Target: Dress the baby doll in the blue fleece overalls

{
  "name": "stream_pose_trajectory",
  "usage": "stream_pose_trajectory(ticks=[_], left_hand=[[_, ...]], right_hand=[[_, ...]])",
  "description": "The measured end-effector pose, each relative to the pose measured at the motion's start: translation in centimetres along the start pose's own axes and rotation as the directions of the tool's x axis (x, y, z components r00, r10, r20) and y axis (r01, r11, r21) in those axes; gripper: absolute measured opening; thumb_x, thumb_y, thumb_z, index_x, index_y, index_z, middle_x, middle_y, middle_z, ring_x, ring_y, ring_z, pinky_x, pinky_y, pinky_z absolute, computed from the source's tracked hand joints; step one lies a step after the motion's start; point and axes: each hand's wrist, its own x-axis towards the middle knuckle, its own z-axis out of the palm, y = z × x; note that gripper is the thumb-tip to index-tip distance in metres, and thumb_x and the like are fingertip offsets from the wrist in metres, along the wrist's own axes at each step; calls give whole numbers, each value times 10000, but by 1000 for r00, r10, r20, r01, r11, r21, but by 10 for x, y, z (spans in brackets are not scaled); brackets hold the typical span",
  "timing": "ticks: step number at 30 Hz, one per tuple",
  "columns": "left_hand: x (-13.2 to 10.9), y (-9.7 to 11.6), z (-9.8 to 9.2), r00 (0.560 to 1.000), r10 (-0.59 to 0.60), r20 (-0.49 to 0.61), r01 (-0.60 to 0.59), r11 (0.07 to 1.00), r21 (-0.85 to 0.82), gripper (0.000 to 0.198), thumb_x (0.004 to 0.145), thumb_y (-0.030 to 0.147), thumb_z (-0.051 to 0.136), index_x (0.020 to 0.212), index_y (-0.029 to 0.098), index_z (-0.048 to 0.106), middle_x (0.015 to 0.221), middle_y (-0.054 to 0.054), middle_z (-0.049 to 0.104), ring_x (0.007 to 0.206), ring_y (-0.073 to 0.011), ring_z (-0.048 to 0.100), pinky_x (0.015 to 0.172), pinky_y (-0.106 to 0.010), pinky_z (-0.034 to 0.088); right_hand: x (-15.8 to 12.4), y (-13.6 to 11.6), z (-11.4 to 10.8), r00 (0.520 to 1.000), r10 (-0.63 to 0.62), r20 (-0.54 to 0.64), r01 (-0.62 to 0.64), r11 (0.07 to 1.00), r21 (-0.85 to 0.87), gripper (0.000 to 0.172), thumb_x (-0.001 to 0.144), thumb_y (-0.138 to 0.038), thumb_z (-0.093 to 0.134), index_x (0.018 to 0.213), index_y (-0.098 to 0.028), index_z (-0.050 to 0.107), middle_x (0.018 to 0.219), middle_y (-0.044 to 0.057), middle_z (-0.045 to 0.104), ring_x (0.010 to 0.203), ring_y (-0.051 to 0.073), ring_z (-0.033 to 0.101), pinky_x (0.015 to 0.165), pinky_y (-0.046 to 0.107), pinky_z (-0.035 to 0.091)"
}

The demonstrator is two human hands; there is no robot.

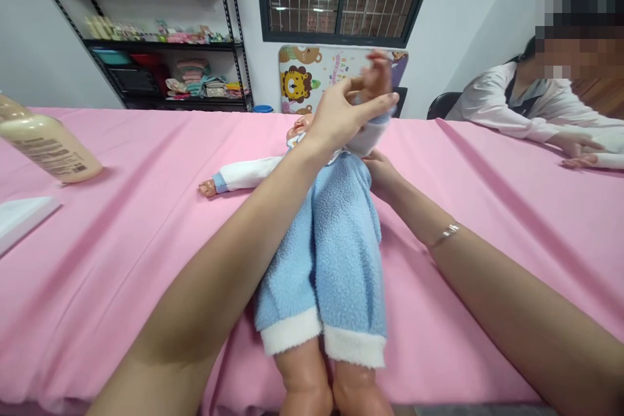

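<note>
A doll (322, 260) in blue fleece trousers lies on its back on the pink-sheeted worktop (121, 260), feet toward the wearer. The right hand (383, 172) lies against the doll's side at the waist, its fingers hidden, so any grip cannot be told; it appears placed to steady the body. The left hand (341, 114), fingers extended, meets the doll's raised arm (368, 136) near the cuff, seemingly keeping it lifted; whether it grasps is unclear. A lotion bottle (46, 140) lies to the left. Farther right, a co-worker's hands (578, 153) rest on the sheet; black shelving (166, 45) stands beyond.
</note>
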Motion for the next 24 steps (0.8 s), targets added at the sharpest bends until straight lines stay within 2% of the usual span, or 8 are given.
stream_pose_trajectory(ticks=[3,6,9,12,14,17,21,24], left_hand=[[-3,14,1,997,-20,72,25,997,-67,352,875,158,588,1216,135,504,1299,-99,514,1242,-188,515,850,-240,524],[-9,19,-13,999,36,29,-38,997,72,338,881,178,575,1214,138,530,1259,-74,558,1184,-175,548,837,-249,519],[-20,-4,-48,988,68,-137,-17,939,343,230,850,196,598,1063,109,596,1082,-68,637,985,-166,607,796,-269,498],[-35,-41,-86,962,-66,-265,214,786,580,278,860,395,576,833,119,597,842,-46,624,811,-161,568,709,-274,417],[-46,-57,-101,956,-205,-209,293,712,639,375,864,484,530,731,134,552,709,-17,552,684,-137,497,630,-266,347],[-60,-62,-108,982,-170,-79,184,799,573,337,851,410,529,642,155,459,620,25,422,594,-97,383,572,-242,280],[-75,-56,-109,934,21,-356,157,872,465,357,860,327,446,580,178,281,556,36,258,537,-88,265,529,-239,235],[-87,-65,-112,938,-16,-347,189,862,471,378,856,396,451,584,179,305,561,34,275,541,-89,269,528,-242,236]], right_hand=[[-21,-19,0,999,26,-24,-23,993,120,447,655,-266,772,1074,-248,616,1176,-4,621,1057,171,600,913,295,531],[-25,-22,-4,975,135,-175,-82,956,283,374,779,-330,710,1114,-241,569,1257,19,576,1090,180,597,907,312,555],[-19,-10,-10,901,324,-289,-140,846,514,288,903,-344,558,1148,-201,512,1231,71,577,1030,177,623,848,306,584],[-16,1,-12,862,407,-301,-162,786,597,266,936,-331,501,1154,-178,500,1132,78,609,959,156,638,788,262,593],[-15,4,-11,831,456,-318,-195,775,602,259,927,-318,515,1133,-160,513,1048,76,627,896,158,643,755,260,595],[-12,8,-10,781,504,-369,-219,775,593,244,921,-288,523,1119,-146,522,981,71,635,839,160,643,734,274,597],[3,16,-16,760,426,-491,-149,849,506,250,904,-174,522,1152,-175,495,1019,42,628,797,141,645,693,282,594],[15,23,-18,752,453,-478,-222,857,465,275,926,-201,500,1195,-194,447,1009,31,617,772,121,635,689,268,583]])
